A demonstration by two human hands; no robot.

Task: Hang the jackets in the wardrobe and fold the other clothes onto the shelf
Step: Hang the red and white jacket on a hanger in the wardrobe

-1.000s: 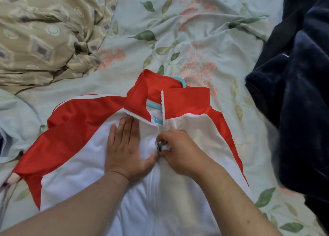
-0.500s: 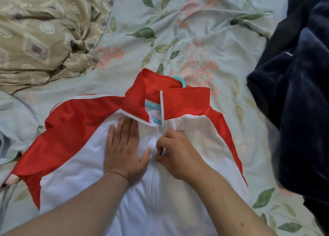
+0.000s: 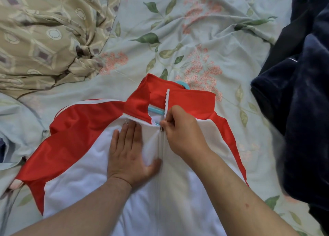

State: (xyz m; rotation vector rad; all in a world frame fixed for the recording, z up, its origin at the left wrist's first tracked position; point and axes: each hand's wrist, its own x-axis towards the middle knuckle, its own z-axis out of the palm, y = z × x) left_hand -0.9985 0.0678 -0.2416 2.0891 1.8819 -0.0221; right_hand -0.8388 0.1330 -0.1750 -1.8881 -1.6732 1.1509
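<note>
On zipper pull (image 3: pixel 161 128), right hand (image 3: pixel 179 134) pinch.

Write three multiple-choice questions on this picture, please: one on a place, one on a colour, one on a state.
1. Where does the left hand lie?
A. in the air above the bed
B. flat on the white front of the jacket
C. inside a sleeve

2. What colour is the hanger inside the jacket?
A. light blue
B. black
C. yellow

3. How far is the zip closed?
A. not at all
B. to the top of the collar
C. up to the base of the collar

Answers:
1 B: its straight fingers press the white cloth beside the zip.
2 A: a light blue bar and hook show at the collar.
3 C: the teeth are joined below the right hand, which pinches the zip, and stand apart along the collar.
</note>
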